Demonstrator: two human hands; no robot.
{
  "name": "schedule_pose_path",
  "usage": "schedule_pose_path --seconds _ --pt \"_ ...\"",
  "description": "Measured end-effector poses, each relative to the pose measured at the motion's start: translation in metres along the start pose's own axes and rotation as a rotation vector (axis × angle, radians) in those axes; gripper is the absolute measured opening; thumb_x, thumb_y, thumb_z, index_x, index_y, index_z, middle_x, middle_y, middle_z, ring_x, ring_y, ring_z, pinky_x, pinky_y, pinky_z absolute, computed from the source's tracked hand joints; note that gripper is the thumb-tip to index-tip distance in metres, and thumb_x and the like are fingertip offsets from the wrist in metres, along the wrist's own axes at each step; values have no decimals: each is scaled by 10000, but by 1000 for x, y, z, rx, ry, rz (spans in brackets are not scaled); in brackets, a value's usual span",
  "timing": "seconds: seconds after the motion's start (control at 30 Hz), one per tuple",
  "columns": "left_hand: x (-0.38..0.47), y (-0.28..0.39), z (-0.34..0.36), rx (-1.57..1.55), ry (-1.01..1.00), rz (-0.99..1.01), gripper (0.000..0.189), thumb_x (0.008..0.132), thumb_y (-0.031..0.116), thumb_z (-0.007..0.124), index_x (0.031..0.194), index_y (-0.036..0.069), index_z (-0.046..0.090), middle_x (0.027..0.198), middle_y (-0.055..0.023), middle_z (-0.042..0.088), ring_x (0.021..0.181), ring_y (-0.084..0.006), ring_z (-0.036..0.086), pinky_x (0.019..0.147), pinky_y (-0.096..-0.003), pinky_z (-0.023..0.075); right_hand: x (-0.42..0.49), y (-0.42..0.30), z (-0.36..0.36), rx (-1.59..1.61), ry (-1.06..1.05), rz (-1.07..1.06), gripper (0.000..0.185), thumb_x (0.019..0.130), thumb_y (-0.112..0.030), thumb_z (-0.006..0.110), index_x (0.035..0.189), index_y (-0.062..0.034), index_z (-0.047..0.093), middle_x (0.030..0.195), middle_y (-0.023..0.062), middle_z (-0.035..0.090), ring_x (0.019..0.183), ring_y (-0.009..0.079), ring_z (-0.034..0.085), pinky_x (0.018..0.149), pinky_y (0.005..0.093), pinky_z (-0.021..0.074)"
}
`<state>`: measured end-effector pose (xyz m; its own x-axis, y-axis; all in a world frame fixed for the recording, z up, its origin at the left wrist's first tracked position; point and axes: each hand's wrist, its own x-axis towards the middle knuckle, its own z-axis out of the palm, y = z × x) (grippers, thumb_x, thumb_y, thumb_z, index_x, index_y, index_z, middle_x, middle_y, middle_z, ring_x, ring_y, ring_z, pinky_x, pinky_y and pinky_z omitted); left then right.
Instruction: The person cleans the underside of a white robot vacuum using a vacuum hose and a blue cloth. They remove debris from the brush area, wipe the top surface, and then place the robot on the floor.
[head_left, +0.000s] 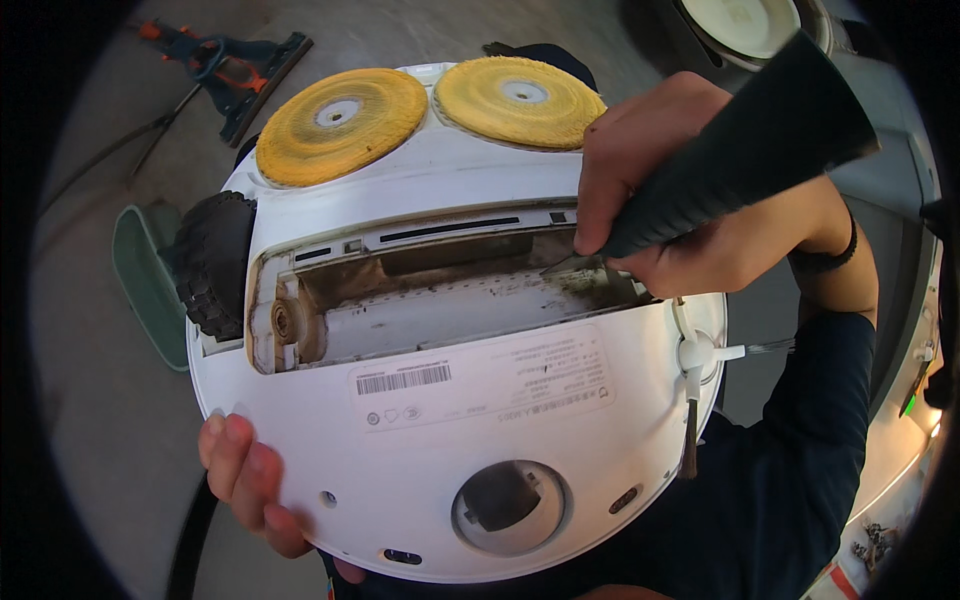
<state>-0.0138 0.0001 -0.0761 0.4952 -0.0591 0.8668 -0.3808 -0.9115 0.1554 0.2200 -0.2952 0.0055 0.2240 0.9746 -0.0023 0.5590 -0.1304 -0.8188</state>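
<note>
A white robot vacuum (420, 465) lies with its underside up before me. My left hand (251, 484) holds its lower left rim. My right hand (697, 225) grips a dark, flared tool (757, 142); a thin tip near its fingers points into the dirty brush compartment (435, 307). Dark grime clings to the compartment's right end. Two yellow round mop pads (375, 142) sit on the far side, and a black treaded wheel (217, 262) is at the left. A white side brush (697, 351) is at the right edge. What the tool is cannot be told for sure.
On the grey floor at the upper left lies a blue and orange floor-tool head (225, 71). A green plastic tray (146, 292) is beyond the wheel. A round pale container (742, 26) stands at the upper right.
</note>
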Motion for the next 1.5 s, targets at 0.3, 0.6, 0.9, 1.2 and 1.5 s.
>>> schedule_pose_path --seconds 0.3,0.6,0.9,1.2,1.5 --pt "5 -3 4 23 38 44 750 1011 642 37 1232 64 461 1044 -156 609 936 -300 643 885 -508 510 -10 4 -2 10 19 -72 185 706 -79 790 877 -63 723 792 48 713 677 187 657 676 315 450" --pt "6 -5 1 31 56 26 745 1007 649 45 1190 61 462 991 -159 614 885 -299 643 847 -493 529 -15 9 2 64 39 -115 163 711 -64 782 863 -84 727 775 44 710 675 207 663 698 339 431" --pt "3 -3 -4 33 57 -14 749 999 660 41 1210 59 436 992 -152 593 872 -290 626 854 -483 523 -7 -16 0 5 63 134 178 726 -63 788 891 -31 729 836 80 700 685 175 659 642 281 503" --pt "5 -7 -3 85 73 55 742 1009 649 54 1211 38 424 984 -151 590 866 -273 630 830 -455 540 -3 -18 -1 57 66 162 209 685 -51 790 886 -31 734 840 72 703 720 172 667 653 264 525" --pt "4 -5 1 65 134 52 739 1015 641 54 1198 43 448 962 -149 594 860 -277 632 827 -460 538 -2 -15 -1 61 54 74 191 701 -71 788 884 -44 741 842 70 723 721 167 670 701 277 501"
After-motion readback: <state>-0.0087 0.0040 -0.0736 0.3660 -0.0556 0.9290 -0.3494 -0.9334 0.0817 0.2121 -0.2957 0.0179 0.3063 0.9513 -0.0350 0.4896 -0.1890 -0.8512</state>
